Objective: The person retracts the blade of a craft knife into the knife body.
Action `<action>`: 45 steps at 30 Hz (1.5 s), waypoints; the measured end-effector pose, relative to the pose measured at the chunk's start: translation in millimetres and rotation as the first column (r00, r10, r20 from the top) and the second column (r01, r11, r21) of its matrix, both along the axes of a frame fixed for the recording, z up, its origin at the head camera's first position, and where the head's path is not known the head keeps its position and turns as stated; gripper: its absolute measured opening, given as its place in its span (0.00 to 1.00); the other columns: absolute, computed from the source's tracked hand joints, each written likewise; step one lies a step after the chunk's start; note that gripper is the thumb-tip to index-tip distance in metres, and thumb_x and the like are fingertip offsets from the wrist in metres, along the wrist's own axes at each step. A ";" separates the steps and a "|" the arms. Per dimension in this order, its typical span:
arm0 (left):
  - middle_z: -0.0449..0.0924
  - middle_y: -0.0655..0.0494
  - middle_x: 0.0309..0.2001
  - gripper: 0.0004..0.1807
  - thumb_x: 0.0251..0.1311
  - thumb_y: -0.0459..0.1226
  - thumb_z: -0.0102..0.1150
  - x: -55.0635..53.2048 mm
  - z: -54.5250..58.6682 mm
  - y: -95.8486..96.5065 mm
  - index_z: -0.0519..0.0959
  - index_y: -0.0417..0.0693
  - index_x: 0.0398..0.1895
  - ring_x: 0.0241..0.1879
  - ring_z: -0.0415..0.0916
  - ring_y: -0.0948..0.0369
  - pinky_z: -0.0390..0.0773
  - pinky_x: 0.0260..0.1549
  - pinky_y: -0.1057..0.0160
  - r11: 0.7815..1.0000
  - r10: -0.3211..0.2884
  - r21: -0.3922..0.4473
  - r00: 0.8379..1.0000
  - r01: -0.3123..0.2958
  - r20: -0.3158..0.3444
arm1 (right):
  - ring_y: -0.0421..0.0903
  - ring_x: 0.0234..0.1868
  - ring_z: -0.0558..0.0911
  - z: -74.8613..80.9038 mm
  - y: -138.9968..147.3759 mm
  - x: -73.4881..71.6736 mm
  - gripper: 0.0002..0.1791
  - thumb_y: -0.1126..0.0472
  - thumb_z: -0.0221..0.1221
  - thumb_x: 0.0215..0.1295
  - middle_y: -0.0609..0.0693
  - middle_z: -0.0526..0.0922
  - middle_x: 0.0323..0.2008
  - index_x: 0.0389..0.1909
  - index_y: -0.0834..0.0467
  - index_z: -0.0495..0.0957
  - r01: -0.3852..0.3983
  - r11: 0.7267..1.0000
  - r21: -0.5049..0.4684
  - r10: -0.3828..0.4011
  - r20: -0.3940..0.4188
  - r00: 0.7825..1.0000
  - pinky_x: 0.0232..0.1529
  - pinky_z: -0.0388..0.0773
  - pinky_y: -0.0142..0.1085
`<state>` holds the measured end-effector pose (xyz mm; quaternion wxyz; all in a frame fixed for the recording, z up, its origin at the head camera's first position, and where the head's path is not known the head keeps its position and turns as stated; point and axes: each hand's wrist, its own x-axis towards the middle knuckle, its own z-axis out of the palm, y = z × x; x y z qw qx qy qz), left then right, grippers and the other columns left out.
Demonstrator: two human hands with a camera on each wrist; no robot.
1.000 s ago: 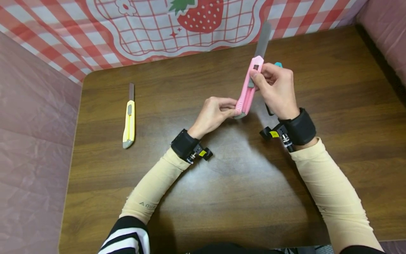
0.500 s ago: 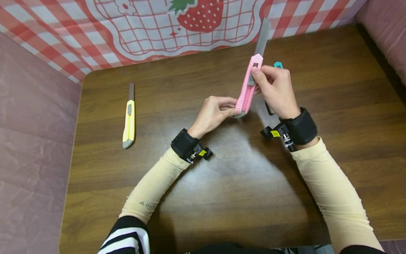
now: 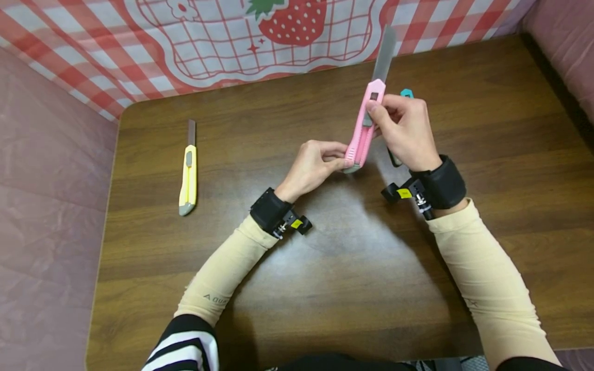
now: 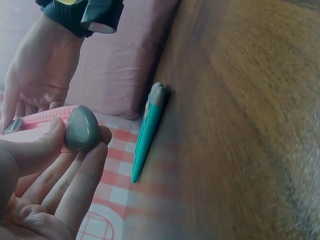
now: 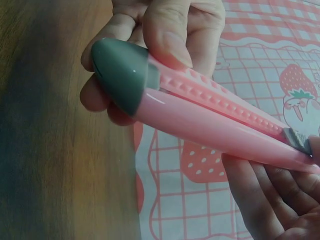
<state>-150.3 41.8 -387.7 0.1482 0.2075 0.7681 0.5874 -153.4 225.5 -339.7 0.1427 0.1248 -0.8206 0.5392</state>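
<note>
Both hands hold a pink box cutter (image 3: 359,135) above the table, its long blade (image 3: 384,54) extended and pointing away. My left hand (image 3: 310,167) pinches the rear end, by the grey end cap (image 5: 120,75), between thumb and fingers. Nearer the blade, my right hand (image 3: 408,129) grips the body, with the thumb at the grey slider (image 5: 298,141). Beneath and behind the right hand lies a teal box cutter (image 4: 150,131), mostly hidden in the head view. Over on the left, a yellow box cutter (image 3: 188,178) lies on the table with its blade out.
The brown wooden table (image 3: 287,304) spreads under both arms. A red-and-white checked cloth (image 3: 223,46) with a strawberry print hangs along the far edge. Pink fabric (image 3: 46,206) covers the left side, and more stands at the far right.
The pink box cutter and the right hand have shifted very slightly; both hands keep their hold. The blade stays extended, and the other box cutters lie where they were.
</note>
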 end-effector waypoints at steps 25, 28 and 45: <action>0.84 0.48 0.40 0.14 0.53 0.33 0.65 -0.7 -1.2 0.3 0.81 0.40 0.44 0.34 0.79 0.69 0.82 0.35 0.69 0.999 0.035 -0.021 0.999 -0.035 0.001 | 0.44 0.24 0.80 -4.9 -0.4 0.3 0.09 0.64 0.58 0.63 0.53 0.82 0.28 0.39 0.67 0.79 -0.028 1.000 -0.014 0.028 0.016 0.999 0.26 0.80 0.25; 0.84 0.48 0.39 0.13 0.53 0.32 0.65 -0.6 -1.2 -0.1 0.81 0.39 0.43 0.34 0.79 0.68 0.82 0.36 0.69 0.999 0.034 -0.007 0.999 -0.034 -0.014 | 0.46 0.23 0.79 -0.4 -1.3 2.2 0.11 0.63 0.55 0.66 0.55 0.80 0.26 0.39 0.69 0.78 -0.044 0.999 0.006 0.043 0.082 0.996 0.24 0.79 0.24; 0.84 0.48 0.38 0.13 0.52 0.33 0.65 0.2 -4.6 0.1 0.82 0.40 0.42 0.34 0.79 0.69 0.82 0.36 0.68 0.997 0.081 -0.011 0.996 -0.081 -0.038 | 0.45 0.24 0.77 19.9 -13.5 17.7 0.12 0.65 0.52 0.68 0.58 0.78 0.25 0.35 0.72 0.78 -0.056 0.991 0.125 0.051 0.042 0.998 0.25 0.72 0.22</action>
